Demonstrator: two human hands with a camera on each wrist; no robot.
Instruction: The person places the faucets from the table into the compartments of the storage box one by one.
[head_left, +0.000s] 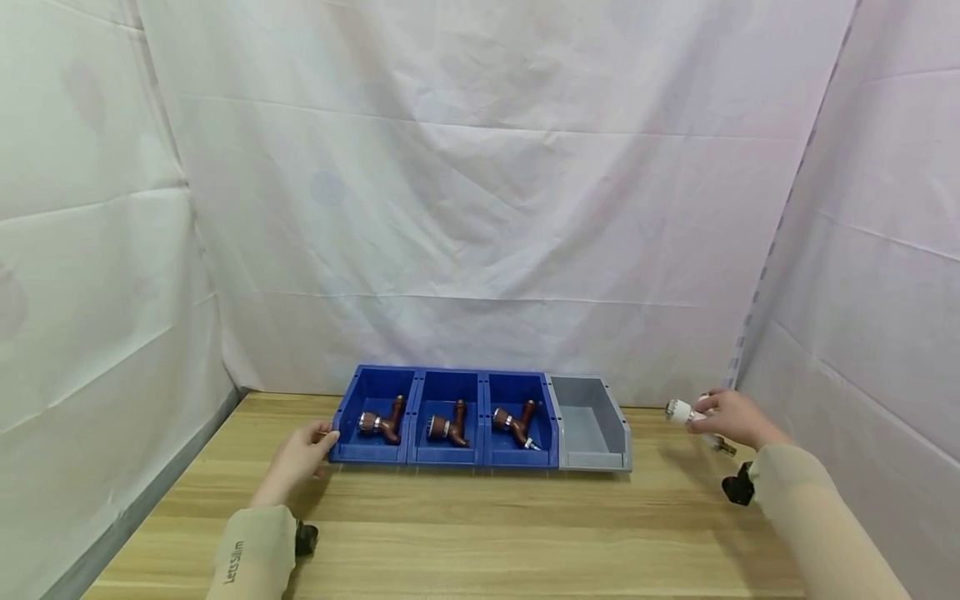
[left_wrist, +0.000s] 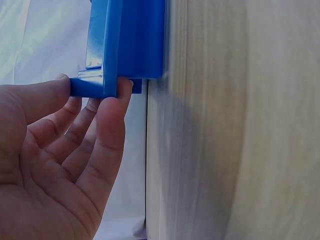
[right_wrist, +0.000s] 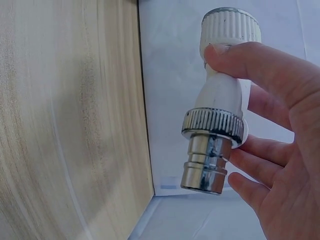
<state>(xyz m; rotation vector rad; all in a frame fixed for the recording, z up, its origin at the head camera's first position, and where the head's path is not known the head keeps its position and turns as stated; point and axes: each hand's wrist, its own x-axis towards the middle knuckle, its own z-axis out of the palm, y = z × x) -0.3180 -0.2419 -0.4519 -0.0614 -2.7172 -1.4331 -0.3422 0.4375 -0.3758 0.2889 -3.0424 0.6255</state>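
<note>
My right hand (head_left: 738, 417) holds a white tap fitting (right_wrist: 222, 95) in the air, to the right of the bins. It has a ribbed white end and a chrome connector (right_wrist: 205, 162), which points downward in the right wrist view. My left hand (head_left: 298, 454) pinches the front left corner of the leftmost blue bin (left_wrist: 111, 50) between thumb and fingers. Three blue bins stand in a row, each with one brown tap fitting inside: left (head_left: 390, 425), middle (head_left: 453, 427) and right (head_left: 517, 425). The rightmost brown one shows a metal nozzle. A grey bin (head_left: 588, 421) at the right end holds nothing visible.
The wooden table (head_left: 480, 533) carries the bin row near its back edge. White curtain (head_left: 480, 208) hangs behind it and along both sides. A black wrist device (head_left: 738, 485) is on the right wrist, another (head_left: 305, 539) on the left.
</note>
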